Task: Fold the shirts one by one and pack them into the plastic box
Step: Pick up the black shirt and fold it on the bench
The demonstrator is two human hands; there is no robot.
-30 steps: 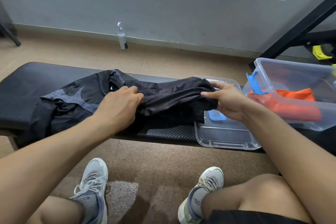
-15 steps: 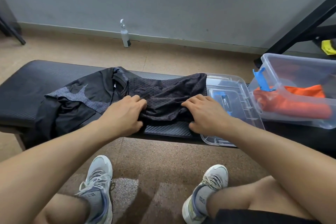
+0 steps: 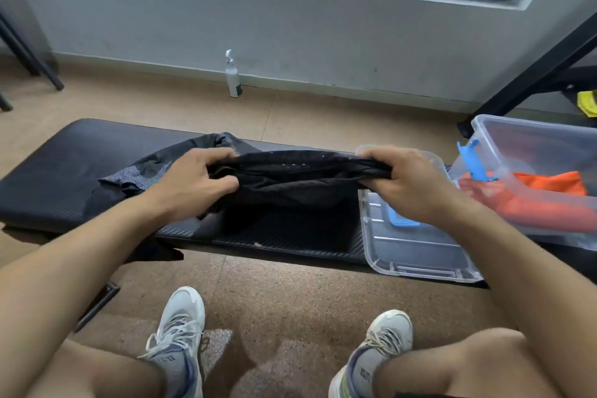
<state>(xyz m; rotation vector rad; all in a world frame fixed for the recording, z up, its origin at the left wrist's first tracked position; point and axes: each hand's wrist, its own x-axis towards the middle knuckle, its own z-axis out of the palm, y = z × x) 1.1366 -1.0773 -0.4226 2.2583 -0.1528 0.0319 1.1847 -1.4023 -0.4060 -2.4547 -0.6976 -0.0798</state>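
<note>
Now I am holding the folded black mesh shirt clear of the bench; half a second ago it was lying flat under both my palms, so the fold is finished and I am judging the packing step to be under way. Nearest me, my two forearms are reaching forward over my knees and shoes, roughly parallel, wrists level. My left hand is closing on the left end of the bundle, thumb underneath and fingers curled over the top edge; my right hand is doing the same at the right end, knuckles up. Both grips are pinching fully closed on cloth, and the shirt is sagging a little between them. Under my right hand the clear lid is lying upturned on the bench. Behind my left hand a second dark shirt with a grey patterned panel is waiting unfolded, partly hidden. Further right, the plastic box is standing open with an orange shirt already inside; I am expecting to carry the bundle rightward over the lid into it. A spray bottle is standing by the far wall.
</note>
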